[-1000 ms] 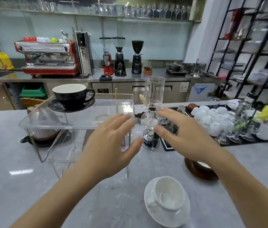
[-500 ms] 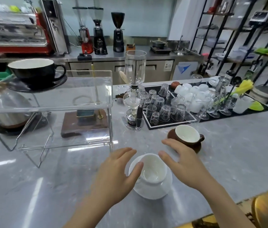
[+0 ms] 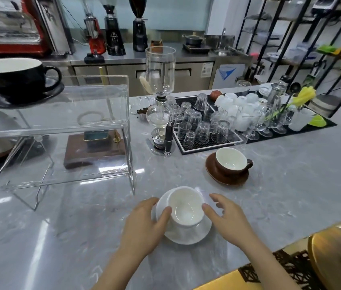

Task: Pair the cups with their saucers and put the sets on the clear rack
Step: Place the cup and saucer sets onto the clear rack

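Sitting on its white saucer (image 3: 188,233) on the grey counter (image 3: 280,195), the white cup (image 3: 186,208) is the nearest thing to the person, tilted a little toward them. The left hand (image 3: 146,225) has its grip on the saucer's left edge, fingers curled round the rim and the thumb lying against the cup's side. The right hand (image 3: 226,218) is at the cup's right side, thumb tip touching or nearly touching the wall, the other fingers spread and loosely bent, holding nothing that I can see. Behind the white cup and to the right, apart from it, a brown cup (image 3: 231,162) stands on a brown saucer (image 3: 227,176). Behind it and to the left stands the clear rack (image 3: 71,105), and on the left end of its top shelf sits a black cup (image 3: 16,78) on a black saucer (image 3: 18,97). Farther back than the brown cup, a black mat (image 3: 196,145) carries upturned glasses (image 3: 203,130), with a glass coffee siphon (image 3: 160,97) just beside its left edge.
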Demonstrator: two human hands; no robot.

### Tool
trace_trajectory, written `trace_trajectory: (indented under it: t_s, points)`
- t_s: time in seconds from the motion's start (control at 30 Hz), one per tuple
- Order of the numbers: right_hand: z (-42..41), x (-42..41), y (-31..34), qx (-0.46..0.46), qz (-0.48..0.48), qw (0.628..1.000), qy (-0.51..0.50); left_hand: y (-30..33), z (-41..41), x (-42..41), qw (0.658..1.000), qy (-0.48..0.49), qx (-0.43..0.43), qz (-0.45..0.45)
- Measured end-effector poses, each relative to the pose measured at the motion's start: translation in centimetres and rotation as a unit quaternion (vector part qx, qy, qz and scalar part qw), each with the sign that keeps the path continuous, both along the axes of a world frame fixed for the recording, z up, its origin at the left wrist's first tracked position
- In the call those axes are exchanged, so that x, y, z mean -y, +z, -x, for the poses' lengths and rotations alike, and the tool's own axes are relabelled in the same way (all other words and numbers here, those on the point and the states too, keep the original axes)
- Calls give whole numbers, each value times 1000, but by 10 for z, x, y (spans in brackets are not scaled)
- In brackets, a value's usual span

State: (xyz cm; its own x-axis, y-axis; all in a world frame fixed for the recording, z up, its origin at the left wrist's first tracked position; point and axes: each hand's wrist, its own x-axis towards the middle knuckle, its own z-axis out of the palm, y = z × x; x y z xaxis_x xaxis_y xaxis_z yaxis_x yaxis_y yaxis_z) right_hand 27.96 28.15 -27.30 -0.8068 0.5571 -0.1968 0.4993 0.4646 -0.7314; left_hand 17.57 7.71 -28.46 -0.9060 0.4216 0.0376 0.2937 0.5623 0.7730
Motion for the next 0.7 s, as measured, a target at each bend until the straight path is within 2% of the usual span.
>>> trace_trajectory:
  t_s: [0.13,0.33,0.43,0.5,0.7]
  points:
    - [3,-1,-9,10,28,999,-13,-5,4,-2,999,1,37,5]
    - [2,-4,-14,-2,126,990,-66,-8,12,-6,981,56,182,-39]
    - [3,-6,-15,-28,239,967,-89,-11,16,-8,944,87,303,-96]
    - [5,-7,-14,-27,275,957,-86,-12,20,-8,919,84,365,-124]
    - [7,-14,-16,1,313,946,-86,-16,25,-8,887,82,425,-162]
